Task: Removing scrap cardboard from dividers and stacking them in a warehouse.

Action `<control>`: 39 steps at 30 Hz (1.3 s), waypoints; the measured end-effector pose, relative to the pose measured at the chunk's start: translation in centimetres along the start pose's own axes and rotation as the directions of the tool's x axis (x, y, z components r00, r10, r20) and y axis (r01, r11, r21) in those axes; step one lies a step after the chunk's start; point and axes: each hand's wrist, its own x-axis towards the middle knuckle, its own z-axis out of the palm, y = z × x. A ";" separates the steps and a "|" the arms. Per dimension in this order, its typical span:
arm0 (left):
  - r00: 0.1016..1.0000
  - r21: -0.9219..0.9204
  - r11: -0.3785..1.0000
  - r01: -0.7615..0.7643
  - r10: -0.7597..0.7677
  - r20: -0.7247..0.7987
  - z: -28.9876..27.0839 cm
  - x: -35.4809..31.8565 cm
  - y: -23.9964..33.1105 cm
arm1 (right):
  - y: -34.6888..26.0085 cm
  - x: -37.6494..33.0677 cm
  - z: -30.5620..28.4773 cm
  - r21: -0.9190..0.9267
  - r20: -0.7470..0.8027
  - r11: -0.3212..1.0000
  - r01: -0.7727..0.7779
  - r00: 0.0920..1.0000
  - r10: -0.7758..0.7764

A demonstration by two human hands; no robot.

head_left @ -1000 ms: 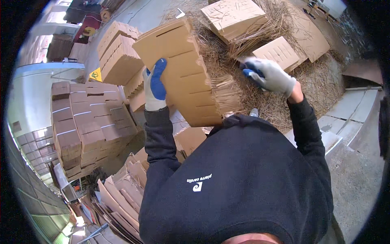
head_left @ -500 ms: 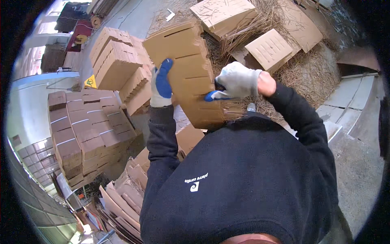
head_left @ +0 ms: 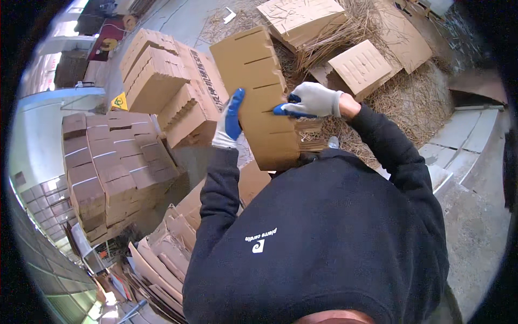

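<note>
A thick stack of slotted cardboard sheets stands tilted in front of my body. My left hand, in a white glove with blue palm, grips its left edge, the blue thumb on the near face. At the right edge, my gloved right hand is closed, its blue fingertips against the stack beside a slot. Whatever it pinches is hidden by the fingers. Below that hand, narrow cardboard strips stick out from the stack's edge.
Stacked cardboard and strapped brown bundles stand at left. Loose strips cover the floor ahead and right, around a strip-littered cardboard pile and a slotted block. Flattened cardboard leans at lower left.
The cardboard stack and my left hand have shifted slightly right. My right hand has moved up along the stack's right edge, and its fingers have closed more.
</note>
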 end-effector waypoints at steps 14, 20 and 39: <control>0.991 0.266 0.954 -0.137 0.132 0.038 -1.0 -1.7 0.7 | -2.2 -0.5 -1.7 0.003 0.004 1.000 -0.015 1.000 0.015; 0.987 0.188 0.969 -0.161 0.156 0.044 1.3 -0.9 2.3 | -2.7 -1.0 -1.9 -0.001 -0.141 0.996 0.086 0.986 -0.085; 0.803 -0.517 0.855 0.043 0.279 0.528 -3.3 5.0 -0.8 | -8.8 -2.2 -4.7 0.507 -0.156 0.695 0.510 0.847 -0.508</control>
